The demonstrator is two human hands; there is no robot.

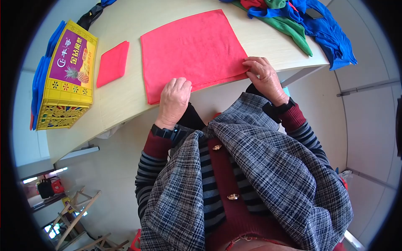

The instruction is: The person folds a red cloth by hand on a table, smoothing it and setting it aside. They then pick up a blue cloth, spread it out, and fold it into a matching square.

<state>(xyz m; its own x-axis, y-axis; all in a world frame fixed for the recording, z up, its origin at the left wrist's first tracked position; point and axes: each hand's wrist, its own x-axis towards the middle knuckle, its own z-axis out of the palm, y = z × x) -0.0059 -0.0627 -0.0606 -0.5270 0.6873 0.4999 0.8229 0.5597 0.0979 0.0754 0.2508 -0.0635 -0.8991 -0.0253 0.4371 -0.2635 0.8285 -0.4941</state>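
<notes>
- One person at the table, in a grey-and-black plaid garment [171,184] over a striped knit top [213,180] with maroon trim and metallic buttons.
- Two dark wrist straps [163,132], one per wrist, above maroon cuffs.
- Left hand [175,99]: at the near edge of the large red cloth, toward its left corner; fingers bent and lying close together, tips on the fabric. Whether the thumb pinches from beneath, I cannot tell.
- Right hand [264,79]: at the near right corner of the same cloth; fingers curled inward, tips touching the edge. A pinch there I cannot make out for certain.
- Large red cloth [190,50]: spread flat on the tabletop between and beyond the hands, near edge along the table's rim, a second layer showing there toward the right.
- Table [135,62]: pale, wood-toned top.
- Small red cloth [113,64]: folded, lying left of the large one, apart from it.
- Yellow crate [71,115]: openwork plastic, purple panel with a pineapple picture, at the table's left; blue cloths [39,79] at its far side.
- Heap of cloths [289,21]: blue, green and red, far right, blue fabric hanging over the edge.
- Black item [89,16]: far left, beyond the crate.
- Wooden frames [79,218]: on the floor at left.
</notes>
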